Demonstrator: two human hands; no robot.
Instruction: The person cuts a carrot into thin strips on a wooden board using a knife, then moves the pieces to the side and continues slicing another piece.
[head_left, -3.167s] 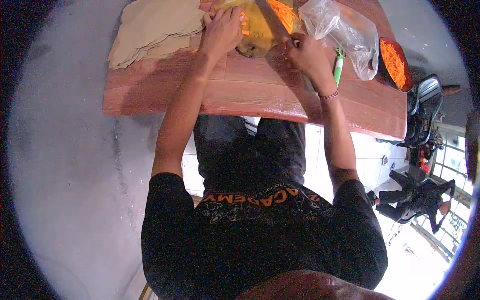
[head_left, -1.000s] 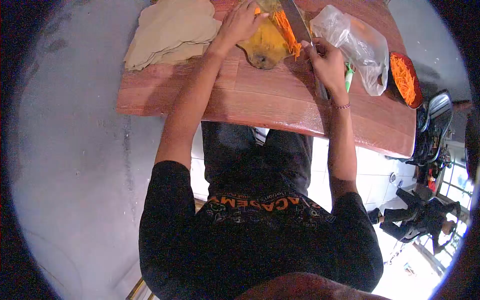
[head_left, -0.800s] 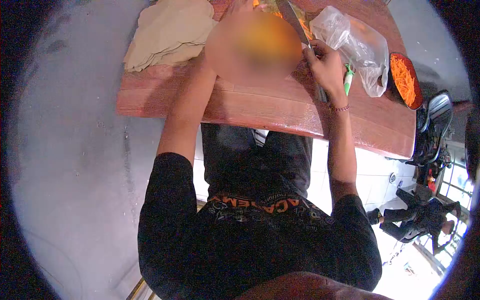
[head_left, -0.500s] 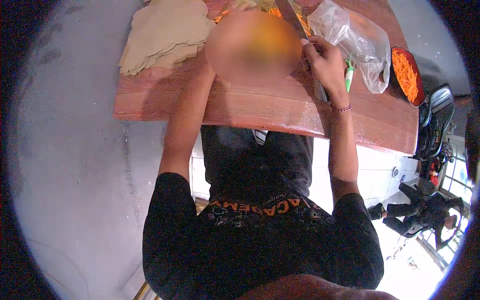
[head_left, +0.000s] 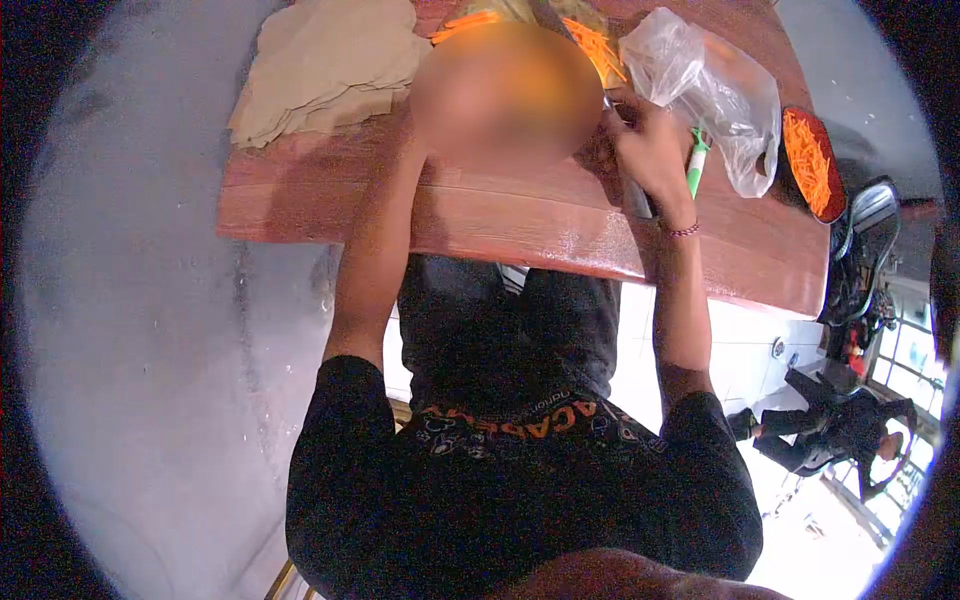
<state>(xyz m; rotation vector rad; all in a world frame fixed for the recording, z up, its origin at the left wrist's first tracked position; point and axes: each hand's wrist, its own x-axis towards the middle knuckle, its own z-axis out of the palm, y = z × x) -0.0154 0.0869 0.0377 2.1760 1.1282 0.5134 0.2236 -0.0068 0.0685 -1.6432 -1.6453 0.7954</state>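
My right hand [head_left: 648, 145] is closed round a knife [head_left: 552, 20], whose blade points up and left over orange shreds [head_left: 597, 48] at the table's far side. My left forearm [head_left: 385, 210] reaches up over the table, but a blurred oval hides my left hand and whatever it touches. More shreds [head_left: 465, 25] lie left of the blade, beside the blur. A tool with a green and white handle [head_left: 695, 165] lies just right of my right hand.
Stacked thin beige sheets [head_left: 325, 70] lie at the wooden table's [head_left: 530, 215] left. At the right are a clear plastic bag [head_left: 715, 95] and a dark tray of orange shreds [head_left: 812, 165]. Another person [head_left: 845, 430] sits far off at lower right.
The knife blade has shifted left, and my right hand has moved slightly down. More orange shreds show on both sides of the blade. The whole view has shifted a little.
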